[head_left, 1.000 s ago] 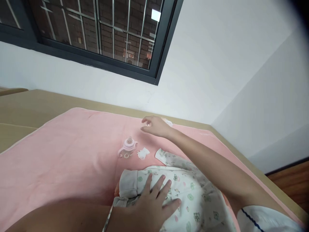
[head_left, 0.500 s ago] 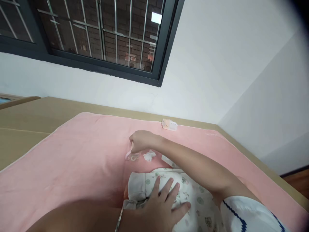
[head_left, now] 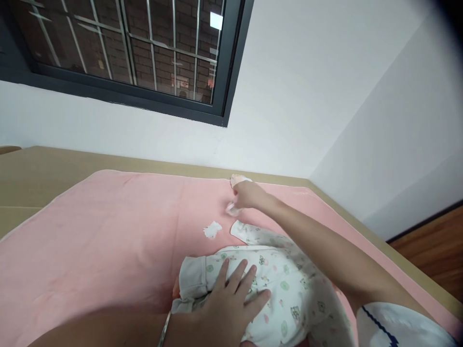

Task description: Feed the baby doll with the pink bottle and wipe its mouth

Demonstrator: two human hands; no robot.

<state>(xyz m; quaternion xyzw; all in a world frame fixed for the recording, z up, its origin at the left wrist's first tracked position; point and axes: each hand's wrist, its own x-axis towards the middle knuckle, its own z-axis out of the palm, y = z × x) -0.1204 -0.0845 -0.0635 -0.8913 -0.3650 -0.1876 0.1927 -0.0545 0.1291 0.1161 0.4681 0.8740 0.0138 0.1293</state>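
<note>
My left hand (head_left: pixel 235 299) lies flat with fingers spread on a white garment (head_left: pixel 285 289) printed with small green and pink figures. The garment is filled out as if by a small body; who or what wears it is hidden. My right hand (head_left: pixel 251 194) is closed on a small pale, partly clear thing (head_left: pixel 233 208), blurred by motion, which showed a ring and a curved pink end earlier. Just behind that hand a small white and peach packet (head_left: pixel 238 179) is partly covered. A crumpled white tissue (head_left: pixel 212 229) lies nearer to me, beside a patterned sleeve (head_left: pixel 246 231).
A pink blanket (head_left: pixel 126 231) covers most of the tan surface (head_left: pixel 72 161). Behind it rises a white wall (head_left: pixel 282 120) with a dark-framed, barred window (head_left: pixel 144 53). A brown wooden panel (head_left: pixel 434 246) stands at the right.
My right hand has moved right and toward the packet, carrying the pale thing off its spot left of the tissue. My left hand stays on the garment. The view has shifted right.
</note>
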